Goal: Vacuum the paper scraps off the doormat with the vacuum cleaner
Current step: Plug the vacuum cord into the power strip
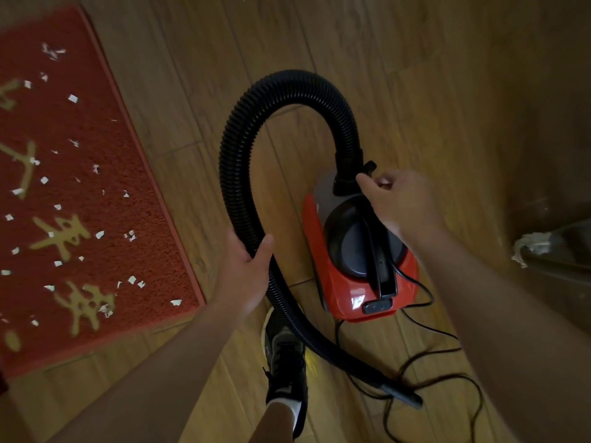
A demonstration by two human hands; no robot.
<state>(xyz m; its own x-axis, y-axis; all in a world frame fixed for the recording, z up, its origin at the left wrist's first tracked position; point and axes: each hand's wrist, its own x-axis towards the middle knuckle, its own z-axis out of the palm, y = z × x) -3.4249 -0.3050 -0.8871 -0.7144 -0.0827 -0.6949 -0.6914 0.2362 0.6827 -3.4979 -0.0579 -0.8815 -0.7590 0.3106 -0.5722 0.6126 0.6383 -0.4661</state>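
Observation:
A red doormat (96, 193) with gold characters lies on the left, strewn with several white paper scraps (73, 98). A red and black canister vacuum cleaner (348, 282) stands on the wooden floor to its right. Its black ribbed hose (287, 81) arches up from the canister's front and loops down to a nozzle (404, 396) lying on the floor. My left hand (246, 273) grips the hose on its left side. My right hand (399, 203) holds the top of the vacuum's black carry handle (374, 251), fingers curled round it.
A black power cord (447, 356) trails in loops over the floor right of and behind the vacuum. My black shoe (286, 356) stands under the hose. A metal furniture leg wrapped in white tape (534, 247) sits at the right edge.

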